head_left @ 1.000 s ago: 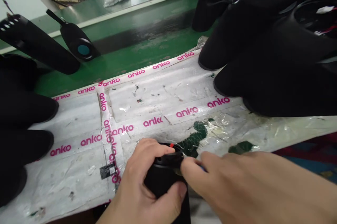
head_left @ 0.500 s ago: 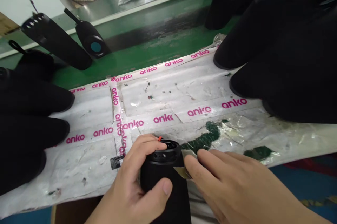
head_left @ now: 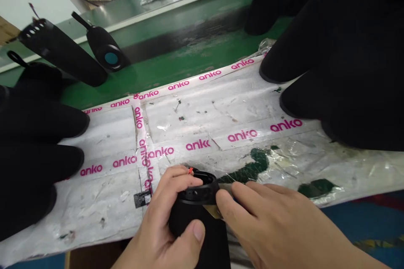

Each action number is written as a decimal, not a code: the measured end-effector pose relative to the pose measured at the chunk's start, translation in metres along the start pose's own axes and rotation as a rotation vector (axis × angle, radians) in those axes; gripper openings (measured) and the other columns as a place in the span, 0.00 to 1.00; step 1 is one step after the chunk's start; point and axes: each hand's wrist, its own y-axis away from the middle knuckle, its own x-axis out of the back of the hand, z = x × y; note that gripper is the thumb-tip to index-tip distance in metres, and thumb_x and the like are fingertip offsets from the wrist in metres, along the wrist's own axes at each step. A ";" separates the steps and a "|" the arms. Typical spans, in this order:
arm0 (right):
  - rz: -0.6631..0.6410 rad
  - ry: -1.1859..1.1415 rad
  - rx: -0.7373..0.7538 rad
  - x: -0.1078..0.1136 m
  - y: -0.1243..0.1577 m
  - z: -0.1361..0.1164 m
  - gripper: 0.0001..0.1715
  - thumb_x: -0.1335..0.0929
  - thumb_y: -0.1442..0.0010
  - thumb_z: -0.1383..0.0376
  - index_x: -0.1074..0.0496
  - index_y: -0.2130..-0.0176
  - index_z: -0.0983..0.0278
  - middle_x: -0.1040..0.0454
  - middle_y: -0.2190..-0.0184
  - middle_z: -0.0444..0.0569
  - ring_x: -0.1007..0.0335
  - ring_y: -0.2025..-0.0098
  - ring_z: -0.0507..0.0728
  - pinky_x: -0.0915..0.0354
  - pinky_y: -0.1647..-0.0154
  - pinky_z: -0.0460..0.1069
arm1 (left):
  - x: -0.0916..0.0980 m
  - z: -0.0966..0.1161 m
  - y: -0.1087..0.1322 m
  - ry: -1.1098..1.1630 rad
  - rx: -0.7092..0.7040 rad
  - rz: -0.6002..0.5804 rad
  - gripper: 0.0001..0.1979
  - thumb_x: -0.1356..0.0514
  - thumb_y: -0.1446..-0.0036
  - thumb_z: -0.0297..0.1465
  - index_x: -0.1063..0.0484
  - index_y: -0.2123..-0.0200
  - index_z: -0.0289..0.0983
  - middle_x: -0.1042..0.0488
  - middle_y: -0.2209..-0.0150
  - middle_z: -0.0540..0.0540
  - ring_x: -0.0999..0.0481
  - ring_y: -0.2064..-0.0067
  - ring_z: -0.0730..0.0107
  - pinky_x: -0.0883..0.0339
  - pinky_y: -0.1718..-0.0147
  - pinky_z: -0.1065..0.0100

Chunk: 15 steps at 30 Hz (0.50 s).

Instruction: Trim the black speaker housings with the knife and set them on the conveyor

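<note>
A black cylindrical speaker housing [head_left: 214, 241] stands in front of me, its open top ring [head_left: 206, 195] pierced by small holes. My left hand [head_left: 172, 218] is wrapped around its left side, thumb on the front and fingertips over the rim. A bit of red wire [head_left: 190, 171] shows at the opening beside those fingers. Pinched in my right hand [head_left: 261, 214] is a thin, flat, brownish-grey blade-like piece [head_left: 212, 211], lying against the housing's right side just below the ring. The fingers cover most of that piece, so its exact kind is unclear.
Black fabric-covered cylinders stand close at the left [head_left: 41, 161] and right [head_left: 347, 67]. A speaker with a blue-green disc [head_left: 107, 52] and a tall perforated one [head_left: 66, 50] are on the green surface [head_left: 164, 58]. A small black label [head_left: 142, 198] lies on the taped white sheet [head_left: 113, 201].
The thin piece now lies more hidden beneath the fingers of my right hand, which has shifted slightly left against the ring. My left hand keeps its hold, and the view has moved a little.
</note>
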 end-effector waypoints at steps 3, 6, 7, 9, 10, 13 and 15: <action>-0.043 -0.012 0.008 0.000 0.000 0.001 0.25 0.33 0.54 0.74 0.37 0.56 0.55 0.28 0.72 0.35 0.32 0.75 0.54 0.44 0.73 0.54 | 0.001 0.001 -0.002 0.022 -0.009 0.008 0.20 0.37 0.28 0.45 0.30 0.36 0.52 0.29 0.40 0.42 0.25 0.37 0.47 0.27 0.39 0.53; -0.039 0.014 0.029 0.001 -0.001 0.005 0.27 0.33 0.53 0.74 0.36 0.53 0.56 0.26 0.70 0.36 0.30 0.73 0.55 0.42 0.71 0.54 | 0.002 0.001 -0.003 0.029 0.003 0.000 0.19 0.37 0.27 0.46 0.30 0.37 0.53 0.29 0.41 0.43 0.25 0.37 0.50 0.28 0.39 0.56; -0.037 0.017 0.034 0.001 -0.002 0.006 0.28 0.33 0.54 0.75 0.36 0.53 0.57 0.26 0.70 0.36 0.30 0.73 0.55 0.42 0.71 0.54 | 0.002 0.001 -0.003 0.030 0.008 -0.006 0.19 0.38 0.27 0.47 0.30 0.37 0.54 0.29 0.41 0.44 0.26 0.37 0.52 0.29 0.38 0.58; -0.050 0.005 0.036 0.002 -0.002 0.006 0.28 0.33 0.54 0.75 0.36 0.54 0.56 0.26 0.70 0.36 0.30 0.73 0.55 0.42 0.71 0.54 | 0.002 0.001 -0.003 0.036 0.009 -0.010 0.18 0.38 0.26 0.47 0.30 0.37 0.55 0.29 0.41 0.45 0.26 0.36 0.54 0.30 0.37 0.60; -0.058 -0.001 0.035 0.002 -0.002 0.006 0.27 0.33 0.54 0.75 0.37 0.55 0.56 0.26 0.70 0.36 0.30 0.74 0.54 0.42 0.72 0.54 | 0.002 0.002 -0.003 0.037 0.014 -0.009 0.19 0.38 0.26 0.47 0.31 0.37 0.55 0.29 0.40 0.46 0.27 0.36 0.55 0.31 0.36 0.60; -0.063 0.012 0.008 0.006 -0.002 0.001 0.27 0.34 0.55 0.75 0.38 0.55 0.55 0.28 0.71 0.36 0.31 0.76 0.54 0.44 0.74 0.54 | 0.001 0.002 -0.003 0.042 0.019 -0.008 0.18 0.38 0.26 0.46 0.30 0.37 0.54 0.29 0.40 0.46 0.27 0.35 0.56 0.31 0.35 0.61; -0.090 0.031 -0.023 0.010 -0.002 -0.002 0.28 0.35 0.55 0.74 0.37 0.54 0.55 0.28 0.71 0.35 0.31 0.76 0.53 0.44 0.75 0.53 | 0.001 0.002 -0.004 0.044 -0.005 -0.004 0.18 0.38 0.26 0.46 0.30 0.38 0.53 0.28 0.41 0.46 0.27 0.36 0.56 0.30 0.35 0.62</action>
